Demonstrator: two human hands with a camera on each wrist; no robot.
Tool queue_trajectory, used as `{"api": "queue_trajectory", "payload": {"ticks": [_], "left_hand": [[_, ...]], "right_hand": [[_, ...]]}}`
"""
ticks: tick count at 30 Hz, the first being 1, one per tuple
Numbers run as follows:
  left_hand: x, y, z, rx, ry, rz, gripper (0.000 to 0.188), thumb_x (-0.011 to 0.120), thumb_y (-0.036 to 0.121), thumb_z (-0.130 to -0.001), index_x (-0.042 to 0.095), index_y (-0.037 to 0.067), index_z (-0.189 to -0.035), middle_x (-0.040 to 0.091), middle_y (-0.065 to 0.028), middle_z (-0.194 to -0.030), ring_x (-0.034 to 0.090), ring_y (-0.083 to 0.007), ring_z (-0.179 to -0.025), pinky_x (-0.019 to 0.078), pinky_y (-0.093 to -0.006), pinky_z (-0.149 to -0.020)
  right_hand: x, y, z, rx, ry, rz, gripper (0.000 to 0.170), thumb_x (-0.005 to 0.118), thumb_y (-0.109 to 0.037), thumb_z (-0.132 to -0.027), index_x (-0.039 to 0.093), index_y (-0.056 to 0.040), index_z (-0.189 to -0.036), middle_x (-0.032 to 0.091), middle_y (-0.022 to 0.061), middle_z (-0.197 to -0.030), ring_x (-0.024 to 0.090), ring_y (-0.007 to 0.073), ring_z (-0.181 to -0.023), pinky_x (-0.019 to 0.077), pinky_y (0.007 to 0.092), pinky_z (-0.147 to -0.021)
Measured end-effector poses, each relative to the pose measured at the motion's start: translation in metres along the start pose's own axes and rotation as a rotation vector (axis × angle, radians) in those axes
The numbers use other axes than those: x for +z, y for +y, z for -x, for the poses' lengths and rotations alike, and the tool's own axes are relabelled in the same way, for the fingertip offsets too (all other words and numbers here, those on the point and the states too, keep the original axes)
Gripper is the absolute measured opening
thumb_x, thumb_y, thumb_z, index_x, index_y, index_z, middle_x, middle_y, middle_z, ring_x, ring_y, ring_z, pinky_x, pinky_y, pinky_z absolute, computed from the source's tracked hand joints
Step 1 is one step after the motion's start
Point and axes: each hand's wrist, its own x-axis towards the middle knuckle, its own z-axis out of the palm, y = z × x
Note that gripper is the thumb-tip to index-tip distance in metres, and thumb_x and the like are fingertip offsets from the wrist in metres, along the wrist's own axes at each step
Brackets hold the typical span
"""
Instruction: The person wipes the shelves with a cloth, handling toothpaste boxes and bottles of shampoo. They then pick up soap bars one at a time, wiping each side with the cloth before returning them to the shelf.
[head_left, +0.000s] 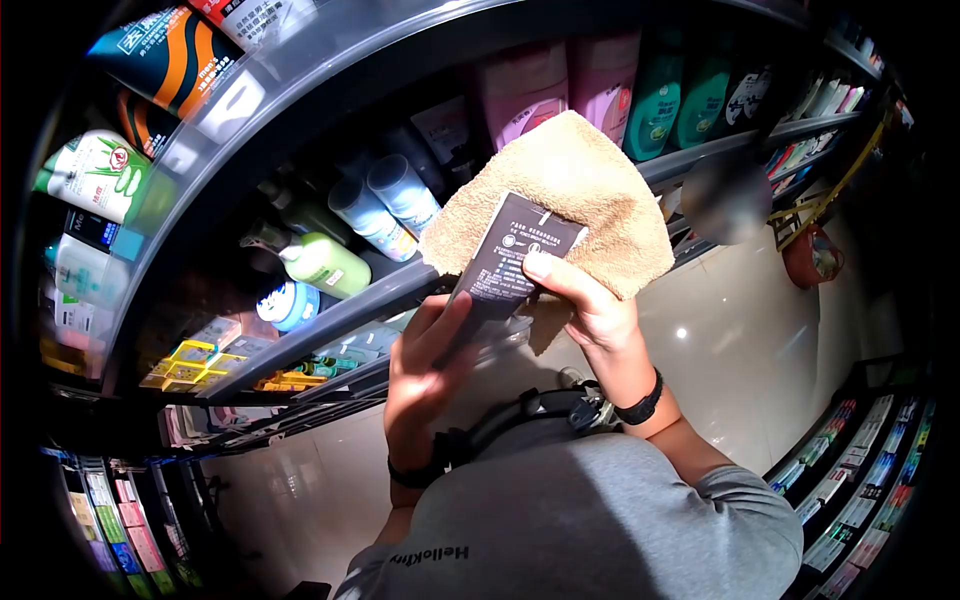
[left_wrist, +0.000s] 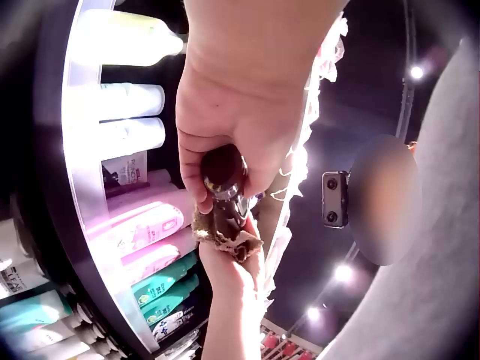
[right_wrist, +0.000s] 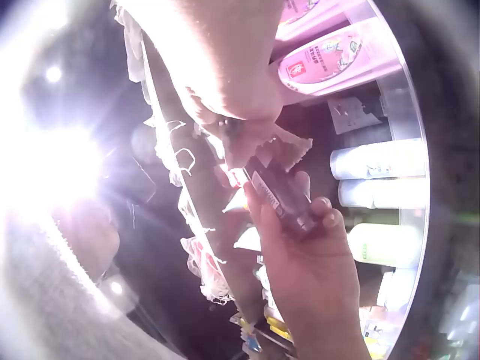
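Observation:
A dark grey squeeze tube (head_left: pixel 500 250) with white print tilts in front of the shelf, its flat end up. My left hand (head_left: pixel 425 345) grips its lower, capped end; in the left wrist view the fingers curl round the dark cap (left_wrist: pixel 223 172). My right hand (head_left: pixel 605 315) pinches the tube near its flat end, thumb on the printed face. A tan cloth (head_left: pixel 570 180) spreads behind the tube in that same hand, its fingers hidden under it. The right wrist view shows the tube (right_wrist: pixel 281 199) between both hands.
Behind the cloth, a shelf edge (head_left: pixel 300 345) fronts pink bottles (head_left: pixel 525 95), green bottles (head_left: pixel 655 100), white-blue cans (head_left: pixel 400 190) and a light green pump bottle (head_left: pixel 325 265). Another shelf with tubes (head_left: pixel 165 60) curves at upper left. A red basket (head_left: pixel 812 258) stands on the shiny floor.

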Motion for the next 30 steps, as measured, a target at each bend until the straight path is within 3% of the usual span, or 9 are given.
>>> {"api": "queue_trajectory", "payload": {"ticks": [6,13,16,20,23,25,27,29,30], "left_hand": [[0.003,0.002,-0.01,-0.018,-0.015,0.074,0.057,0.053,-0.007,-0.065,0.049,0.009,-0.12,0.053,-0.0121,-0.101,0.054,-0.0229,-0.089,0.0395,-0.0246,-0.077],[0.013,0.006,-0.021,0.09,-0.026,0.115,0.066,0.064,-0.01,-0.059,0.05,0.01,-0.12,0.052,-0.0106,-0.102,0.054,-0.0212,-0.089,0.0428,-0.0274,-0.076],[0.011,-0.005,-0.021,0.226,-0.006,-0.157,0.072,0.07,-0.006,-0.059,0.042,0.01,-0.124,0.049,-0.0129,-0.103,0.052,-0.0215,-0.087,0.0435,-0.0302,-0.073],[0.018,-0.007,-0.024,0.269,0.127,-0.589,0.064,0.065,-0.006,-0.064,0.042,0.006,-0.122,0.034,-0.0136,-0.11,0.046,-0.0237,-0.096,0.0398,-0.0308,-0.079],[0.018,-0.004,-0.024,0.225,0.037,-0.717,0.06,0.062,0.001,-0.067,0.039,0.0,-0.122,0.04,-0.0179,-0.111,0.045,-0.0323,-0.099,0.0376,-0.0375,-0.085],[0.019,-0.004,-0.026,0.29,0.061,-0.768,0.062,0.07,0.009,-0.063,0.043,0.004,-0.118,0.04,-0.0151,-0.108,0.049,-0.0317,-0.093,0.0443,-0.0384,-0.074],[0.021,-0.01,-0.026,0.33,0.125,-0.709,0.06,0.066,0.014,-0.068,0.041,0.003,-0.121,0.047,-0.0159,-0.104,0.054,-0.0311,-0.083,0.0461,-0.0372,-0.069],[0.016,-0.025,-0.014,0.17,0.077,-0.155,0.056,0.057,0.026,-0.079,0.037,0.001,-0.125,0.052,-0.0154,-0.104,0.056,-0.0248,-0.081,0.0461,-0.0332,-0.067],[0.017,-0.019,-0.014,0.171,0.076,-0.155,0.056,0.057,0.026,-0.079,0.037,0.001,-0.125,0.052,-0.0154,-0.104,0.056,-0.0248,-0.081,0.0461,-0.0332,-0.067]], "right_hand": [[0.0,-0.006,0.002,-0.02,0.099,0.111,0.026,0.06,0.0,-0.075,0.054,0.0014,-0.1,0.061,0.007,-0.086,0.059,0.0115,-0.067,0.0454,0.0201,-0.043],[-0.003,-0.007,0.002,-0.039,0.097,0.068,0.027,0.062,0.001,-0.074,0.055,0.0006,-0.1,0.06,0.0056,-0.088,0.058,0.0118,-0.077,0.0481,0.023,-0.065],[-0.003,-0.006,0.001,-0.059,0.126,0.14,0.028,0.063,0.001,-0.073,0.056,0.0003,-0.101,0.06,0.0042,-0.092,0.056,0.0115,-0.085,0.0459,0.0238,-0.074],[-0.003,-0.005,0.001,-0.128,0.156,0.237,0.028,0.064,-0.001,-0.074,0.056,-0.0005,-0.101,0.06,0.0045,-0.093,0.056,0.0107,-0.085,0.0453,0.0233,-0.075],[-0.002,-0.004,0.002,-0.166,0.187,0.254,0.027,0.065,-0.002,-0.074,0.057,-0.0005,-0.1,0.06,0.0042,-0.091,0.056,0.01,-0.083,0.0459,0.022,-0.071],[-0.005,-0.006,0.01,-0.127,0.222,0.293,0.026,0.066,-0.004,-0.074,0.057,0.0,-0.097,0.06,0.0036,-0.086,0.057,0.0091,-0.073,0.0463,0.0211,-0.061],[-0.011,-0.009,0.016,-0.054,0.194,0.276,0.024,0.067,-0.006,-0.073,0.057,0.0,-0.095,0.06,0.0033,-0.08,0.057,0.009,-0.062,0.0451,0.0213,-0.053],[-0.022,0.0,0.02,-0.21,0.072,0.31,0.02,0.066,-0.005,-0.073,0.058,-0.0004,-0.091,0.06,0.0017,-0.073,0.055,0.0094,-0.053,0.0442,0.0216,-0.047],[-0.026,0.001,0.022,-0.388,0.03,0.645,0.027,0.059,-0.013,-0.08,0.054,0.0007,-0.103,0.06,0.0063,-0.09,0.059,0.0135,-0.074,0.0474,0.0255,-0.065]]}}
